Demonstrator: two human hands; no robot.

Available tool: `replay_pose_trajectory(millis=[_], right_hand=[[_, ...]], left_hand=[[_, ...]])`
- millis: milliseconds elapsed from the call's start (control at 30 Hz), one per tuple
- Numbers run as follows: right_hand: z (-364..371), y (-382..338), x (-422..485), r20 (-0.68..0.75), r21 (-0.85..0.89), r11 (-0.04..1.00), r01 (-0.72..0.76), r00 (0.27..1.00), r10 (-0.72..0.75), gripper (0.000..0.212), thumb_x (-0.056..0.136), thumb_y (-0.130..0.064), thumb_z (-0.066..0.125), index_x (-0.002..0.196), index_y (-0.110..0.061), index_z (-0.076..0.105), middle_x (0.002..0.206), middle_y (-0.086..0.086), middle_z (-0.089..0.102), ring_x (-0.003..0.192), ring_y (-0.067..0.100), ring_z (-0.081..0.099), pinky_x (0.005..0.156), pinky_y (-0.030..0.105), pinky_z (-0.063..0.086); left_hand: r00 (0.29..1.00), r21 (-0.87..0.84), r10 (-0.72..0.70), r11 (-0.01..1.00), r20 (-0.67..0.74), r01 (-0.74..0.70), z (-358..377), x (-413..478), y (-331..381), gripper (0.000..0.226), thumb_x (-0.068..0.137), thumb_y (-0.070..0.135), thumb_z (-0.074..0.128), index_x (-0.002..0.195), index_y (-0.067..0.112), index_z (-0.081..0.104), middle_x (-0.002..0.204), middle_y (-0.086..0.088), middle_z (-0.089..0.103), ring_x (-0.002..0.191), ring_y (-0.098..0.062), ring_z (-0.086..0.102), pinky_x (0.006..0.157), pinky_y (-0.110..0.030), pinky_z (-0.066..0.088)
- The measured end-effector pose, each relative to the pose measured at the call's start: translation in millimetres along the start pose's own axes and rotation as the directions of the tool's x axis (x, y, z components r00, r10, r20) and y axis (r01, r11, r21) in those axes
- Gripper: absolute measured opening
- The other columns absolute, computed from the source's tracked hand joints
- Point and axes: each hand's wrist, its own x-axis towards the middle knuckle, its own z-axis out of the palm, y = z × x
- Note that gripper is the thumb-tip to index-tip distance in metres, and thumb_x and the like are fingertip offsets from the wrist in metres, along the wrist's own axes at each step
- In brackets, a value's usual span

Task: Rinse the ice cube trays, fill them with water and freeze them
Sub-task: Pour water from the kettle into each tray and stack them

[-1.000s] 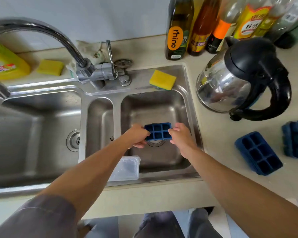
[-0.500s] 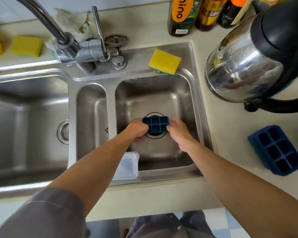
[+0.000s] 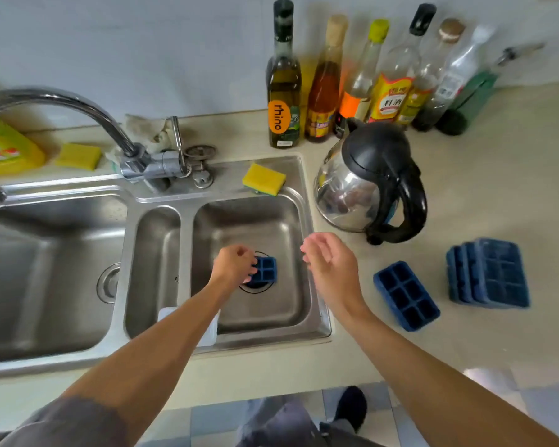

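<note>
A small blue ice cube tray [image 3: 266,269] sits low in the right sink basin [image 3: 271,227], over the drain. My left hand [image 3: 234,265] grips its left end with curled fingers. My right hand [image 3: 328,262] hovers above the basin's right rim, fingers relaxed and holding nothing. On the counter to the right lies a second blue tray [image 3: 406,295], open side up. Further right is a stack of blue trays [image 3: 488,273]. The faucet [image 3: 78,108] arcs to the left, over the large left basin.
A steel kettle [image 3: 368,185] with a black handle stands right of the sink. Several bottles [image 3: 352,85] line the back wall. A yellow sponge [image 3: 264,179] lies on the sink's back rim. A clear plastic box [image 3: 204,330] rests on the front rim.
My right hand has let go of the tray and lifted up and to the right. The left hand alone keeps hold of the tray, lower in the basin. The camera has tilted up.
</note>
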Motion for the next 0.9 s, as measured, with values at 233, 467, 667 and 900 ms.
replay_pose_trajectory(millis=[233,467,667,900], right_hand=[[-101,-65,-5,-0.382,-0.001,0.924,0.382,0.854,-0.353,0.019,0.094,-0.049,0.059,0.095,-0.031,0.064,0.086,-0.008,0.070,0.082,0.005,0.067,0.070,0.013,0.051],[-141,-51,47,-0.423,-0.024,0.985,0.173,0.891,-0.167,0.034,0.095,-0.058,0.057,0.079,-0.027,0.053,0.075,-0.013,0.059,0.064,-0.007,0.055,0.062,0.018,0.043],[-123,-33,63,-0.225,0.163,0.984,0.071,0.974,-0.033,0.066,0.099,-0.062,0.045,0.072,-0.006,0.066,0.058,0.003,0.062,0.054,0.015,0.058,0.053,0.021,0.051],[-109,-36,53,-0.251,0.152,0.988,-0.025,0.966,0.063,0.072,0.099,-0.069,0.038,0.065,-0.011,0.063,0.050,0.002,0.055,0.044,0.014,0.051,0.048,0.027,0.046]], left_hand=[[0.986,-0.066,0.166,0.984,-0.033,-0.168,23,-58,48,0.022,0.100,0.014,0.052,0.089,0.003,0.068,0.086,-0.014,0.071,0.072,-0.022,0.068,0.068,-0.038,0.059],[0.967,-0.070,0.253,0.966,0.035,-0.251,25,-86,70,0.020,0.104,0.017,0.051,0.097,0.007,0.067,0.093,-0.012,0.073,0.080,-0.026,0.071,0.072,-0.036,0.059],[0.969,-0.092,0.239,0.968,0.067,-0.233,12,-84,69,0.019,0.104,0.016,0.052,0.097,0.010,0.069,0.090,-0.009,0.075,0.076,-0.022,0.072,0.070,-0.032,0.060],[0.977,-0.110,0.190,0.978,0.098,-0.179,10,-68,67,0.020,0.105,0.014,0.050,0.098,0.006,0.067,0.093,-0.012,0.074,0.077,-0.022,0.071,0.065,-0.029,0.059]])
